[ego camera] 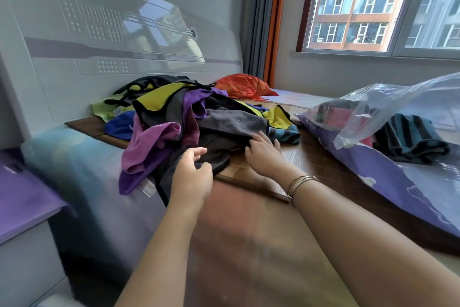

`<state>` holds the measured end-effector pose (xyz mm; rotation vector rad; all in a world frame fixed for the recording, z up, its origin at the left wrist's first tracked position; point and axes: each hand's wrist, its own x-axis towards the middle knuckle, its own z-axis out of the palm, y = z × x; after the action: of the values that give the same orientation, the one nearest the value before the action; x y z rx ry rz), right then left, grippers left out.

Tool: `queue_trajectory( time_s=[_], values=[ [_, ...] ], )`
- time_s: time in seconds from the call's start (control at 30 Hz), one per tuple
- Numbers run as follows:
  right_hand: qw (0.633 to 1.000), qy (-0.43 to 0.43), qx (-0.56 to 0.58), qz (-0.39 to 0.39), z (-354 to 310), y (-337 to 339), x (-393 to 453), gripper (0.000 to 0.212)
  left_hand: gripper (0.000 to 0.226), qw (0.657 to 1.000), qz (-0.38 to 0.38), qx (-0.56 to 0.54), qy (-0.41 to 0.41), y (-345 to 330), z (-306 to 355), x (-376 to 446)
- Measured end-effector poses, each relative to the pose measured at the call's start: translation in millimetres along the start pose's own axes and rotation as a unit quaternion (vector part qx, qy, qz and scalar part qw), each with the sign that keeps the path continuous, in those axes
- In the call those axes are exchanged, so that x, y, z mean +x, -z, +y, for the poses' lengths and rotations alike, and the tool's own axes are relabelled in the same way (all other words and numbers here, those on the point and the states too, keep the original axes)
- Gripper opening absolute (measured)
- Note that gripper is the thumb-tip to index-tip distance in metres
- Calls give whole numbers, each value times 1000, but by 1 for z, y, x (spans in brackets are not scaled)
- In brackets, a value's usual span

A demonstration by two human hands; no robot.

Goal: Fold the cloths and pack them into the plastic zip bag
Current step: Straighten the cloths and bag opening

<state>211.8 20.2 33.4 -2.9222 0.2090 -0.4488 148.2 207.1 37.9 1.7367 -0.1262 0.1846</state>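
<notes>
**Hands at the cloth pile on the bed**

Daylight from the window (373, 5) falls across a bed topped with a brown woven mat (323, 167), a pale headboard (112, 32) behind it. A heap of cloths (189, 117) lies at the head of the mat: purple, yellow, blue, grey and black pieces tangled together, with an orange bundle (242, 86) just beyond.

Both arms reach into the near edge of the heap. The left hand (191, 172) has its fingers curled round a fold of a black cloth (214, 149), thumb and forefinger pinching the fabric. The right hand (263, 154), thin bangles (300, 183) on its wrist, lies against the same dark cloth at its right edge; its fingertips seem tucked into the fabric, though I can't quite tell how firmly they grip.

Well to the right, the clear plastic zip bag (388, 112) lies on a purple pillow (398, 182), its mouth slack, with a striped teal-and-black cloth (408, 140) and something red showing through it.
</notes>
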Motion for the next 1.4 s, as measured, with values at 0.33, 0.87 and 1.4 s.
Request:
queue_trajectory(
  time_s=[0.33, 0.87, 1.4],
  values=[
    [970, 29, 178, 160, 25, 67, -77, 15, 47, 999, -47, 4, -23, -22, 9, -28],
    [927, 32, 338, 161, 27, 129, -223, 26, 13, 967, -66, 173, -178, -44, 39, -89],
    [842, -23, 526, 114, 52, 168, -319, 18, 16, 920, -300, -133, -217, -53, 93, -177]
  ],
)
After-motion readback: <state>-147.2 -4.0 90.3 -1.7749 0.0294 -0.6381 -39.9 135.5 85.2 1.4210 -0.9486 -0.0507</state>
